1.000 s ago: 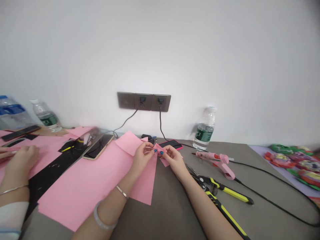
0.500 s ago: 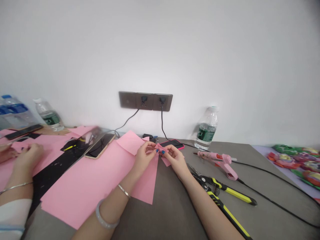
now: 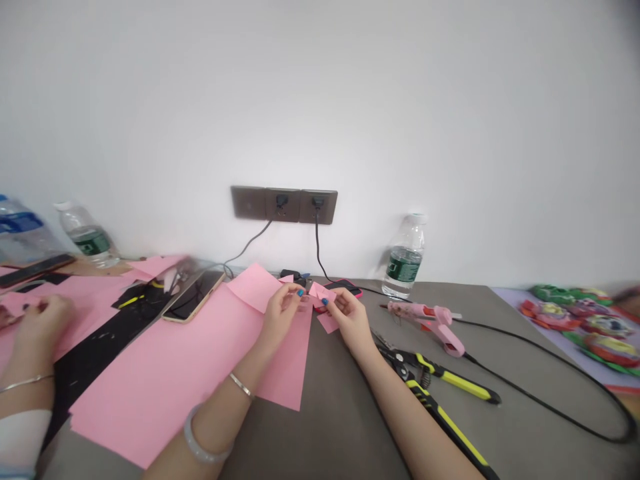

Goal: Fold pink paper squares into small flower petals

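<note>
- Pink paper (image 3: 321, 292), a small piece, is pinched by the right hand (image 3: 354, 323), thumb against the fingers; it is held above the table (image 3: 345, 407), towards the far edge.
- The left hand (image 3: 277, 319) has thumb and forefinger close together, just beside the piece's left side; whether they pinch anything is too small to tell.
- For clean handling, a light pinch near one corner should do: too much pressure would likely crease the piece. Bringing the left fingertips to the opposite edge would steady it, and small, even finger movements should suit such thin stock.
- Below the right hand lies a pink scrap (image 3: 327, 324).
- Large pink sheets (image 3: 185, 367) spread left of the hands, reaching towards the near edge.
- Pliers (image 3: 465, 385) and, farther back, a glue gun (image 3: 443, 327) lie right of the hands.
- A bottle (image 3: 403, 267) stands at the far edge.
</note>
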`<state>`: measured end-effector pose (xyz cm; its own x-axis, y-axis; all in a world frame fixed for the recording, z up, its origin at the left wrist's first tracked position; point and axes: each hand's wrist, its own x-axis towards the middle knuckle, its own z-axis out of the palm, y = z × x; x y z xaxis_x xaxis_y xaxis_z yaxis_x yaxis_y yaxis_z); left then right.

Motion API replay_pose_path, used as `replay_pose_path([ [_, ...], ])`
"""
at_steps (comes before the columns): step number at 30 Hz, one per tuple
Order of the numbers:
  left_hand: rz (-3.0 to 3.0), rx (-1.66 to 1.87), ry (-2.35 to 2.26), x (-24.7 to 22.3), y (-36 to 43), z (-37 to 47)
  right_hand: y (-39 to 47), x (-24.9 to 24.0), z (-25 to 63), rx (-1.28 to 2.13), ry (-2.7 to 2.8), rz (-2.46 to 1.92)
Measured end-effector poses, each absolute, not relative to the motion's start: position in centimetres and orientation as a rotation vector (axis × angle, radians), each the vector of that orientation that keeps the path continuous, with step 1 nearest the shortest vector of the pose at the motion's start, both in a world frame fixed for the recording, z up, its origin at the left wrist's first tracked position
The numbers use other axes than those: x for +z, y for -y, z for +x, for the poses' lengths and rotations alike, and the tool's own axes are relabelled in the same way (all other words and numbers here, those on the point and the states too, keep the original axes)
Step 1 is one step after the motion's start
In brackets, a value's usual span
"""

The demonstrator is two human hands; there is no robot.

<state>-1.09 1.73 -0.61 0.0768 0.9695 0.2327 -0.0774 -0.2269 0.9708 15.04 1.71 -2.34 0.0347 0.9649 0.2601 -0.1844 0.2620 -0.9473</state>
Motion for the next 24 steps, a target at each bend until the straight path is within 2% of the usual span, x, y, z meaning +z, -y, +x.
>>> replay_pose_path([
  [24, 1.593, 1.294, -0.980, -0.47, -1.40, -0.94, -1.68, -2.25, 14.54, 1.132, 1.219, -0.821],
])
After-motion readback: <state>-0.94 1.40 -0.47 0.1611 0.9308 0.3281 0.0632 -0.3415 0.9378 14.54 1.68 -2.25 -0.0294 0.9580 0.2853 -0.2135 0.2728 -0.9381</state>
